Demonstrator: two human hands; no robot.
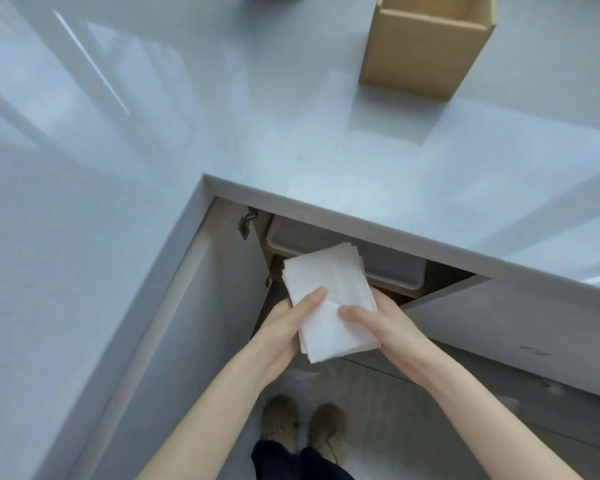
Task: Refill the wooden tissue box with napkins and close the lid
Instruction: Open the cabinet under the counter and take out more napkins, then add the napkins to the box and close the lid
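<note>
Our left hand (288,327) and right hand (378,323) are both clamped on a stack of napkins (329,303), thumbs on top, held below the desk (291,140) edge before an open cabinet. The wooden tissue box (426,46) stands open on the desk, well ahead and to the right, nearer our right hand; the stack's long axis points roughly toward it.

A: Wooden tissue box (426,46), visibility?

B: Top cut off by the upper picture edge; no lid seen, inside hidden.

A: Below the surface (326,161)?

B: Grey bin (388,265) partly under the surface's edge, partly behind the napkins (329,299); contents hidden.

A: Hands?

B: Fingers (309,297) beneath the napkins hidden; only the thumbs show. Forearms cut off by the bottom edge.
</note>
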